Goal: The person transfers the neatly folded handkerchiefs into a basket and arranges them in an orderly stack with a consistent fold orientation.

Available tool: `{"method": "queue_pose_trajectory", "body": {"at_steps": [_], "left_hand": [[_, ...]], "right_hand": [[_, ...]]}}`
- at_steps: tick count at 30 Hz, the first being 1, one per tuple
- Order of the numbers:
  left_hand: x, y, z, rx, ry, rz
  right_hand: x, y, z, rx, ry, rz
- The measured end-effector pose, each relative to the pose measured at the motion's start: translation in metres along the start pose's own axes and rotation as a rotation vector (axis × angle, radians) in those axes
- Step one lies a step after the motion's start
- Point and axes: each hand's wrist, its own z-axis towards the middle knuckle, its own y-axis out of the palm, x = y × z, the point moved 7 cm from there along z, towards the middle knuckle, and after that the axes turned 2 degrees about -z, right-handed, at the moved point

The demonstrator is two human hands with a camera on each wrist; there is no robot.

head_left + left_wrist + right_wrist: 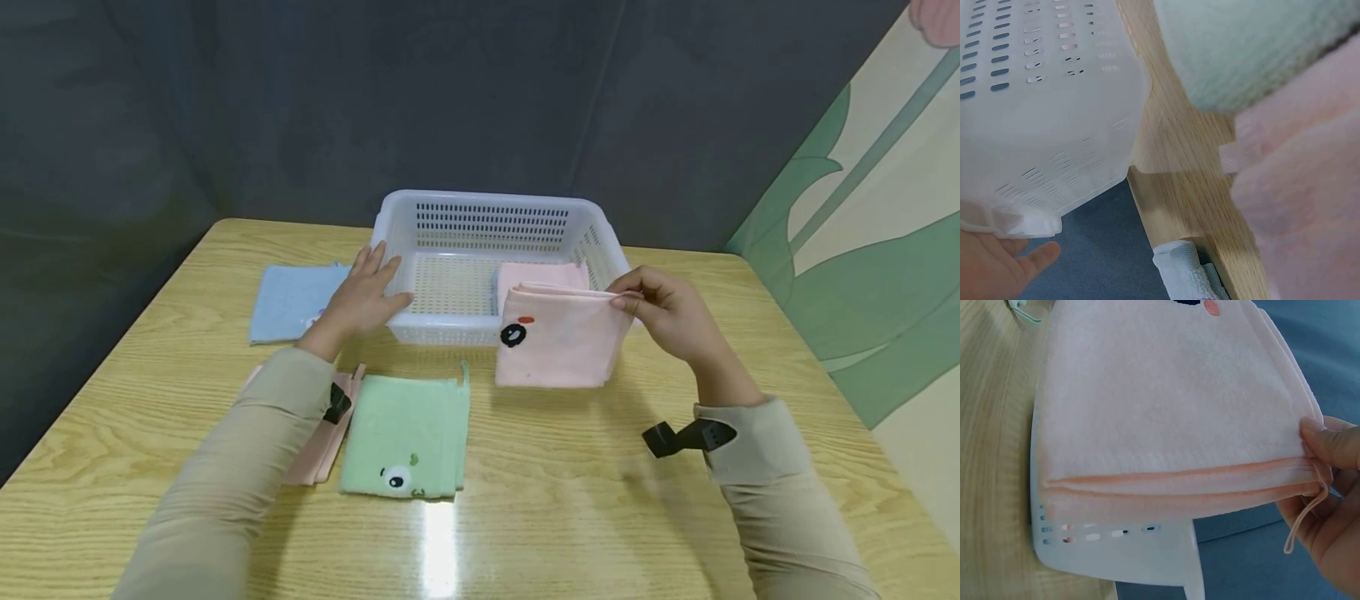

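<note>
A folded pink towel [558,342] with an embroidered black eye hangs from my right hand [666,312], in front of the basket's near right side. In the right wrist view, thumb and fingers pinch the towel [1166,394] at one corner, beside its small hanging loop. My left hand [367,296] has its fingers spread at the near left corner of the white plastic basket [487,200]. The left wrist view shows part of that hand [997,265] at the basket rim [1022,234]. Another pink towel [540,273] lies inside the basket on the right.
A folded green towel [405,429] lies on the wooden table [555,517] in front of the basket. Beside it a pink towel [322,446] is partly under the left sleeve. A blue towel [292,300] lies left of the basket. A dark curtain [450,100] hangs behind.
</note>
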Motion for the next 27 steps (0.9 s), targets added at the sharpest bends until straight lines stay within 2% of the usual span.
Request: {"method": "queue_pose_trajectory", "body": {"at_steps": [5,13,19,27], "left_hand": [[0.000,0.001,0.000,-0.003,0.008,0.005],[-0.001,0.001,0.001,0.004,0.008,0.003],[-0.001,0.002,0.000,-0.003,0.015,0.007],[-0.001,0.002,0.000,0.000,0.019,0.014]], "right_hand": [[-0.002,-0.002,0.003,0.018,0.006,-0.026],[-0.006,-0.007,0.007,0.059,-0.021,0.029],[-0.007,-0.012,0.010,0.103,-0.024,0.023],[-0.007,-0.017,0.014,0.152,-0.024,0.097]]}}
